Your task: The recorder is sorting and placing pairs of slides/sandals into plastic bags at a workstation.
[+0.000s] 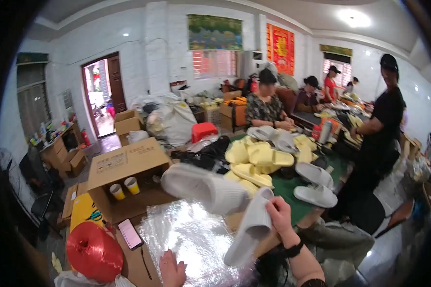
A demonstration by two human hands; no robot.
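Note:
My right hand [278,217], with a dark band at the wrist, grips a light grey slipper [251,229] that is tilted toe up over the work surface. A second grey slipper [203,189], smeared by motion, hangs sideways in the air to its left. Their ends overlap in view, and I cannot tell whether my hand holds this one too. At the lower edge, my left hand [171,269] lies with its fingers spread at the near left edge of a stack of clear plastic bags [177,229]. Nothing shows in its fingers.
Yellow slippers [258,158] and more grey slippers [316,196] lie on a green table. An open carton [129,160] holding paper cups stands left. Nearer are a phone [130,234], red twine roll [95,252] and scissors [95,215]. Several people work beyond; one in black [385,115] stands right.

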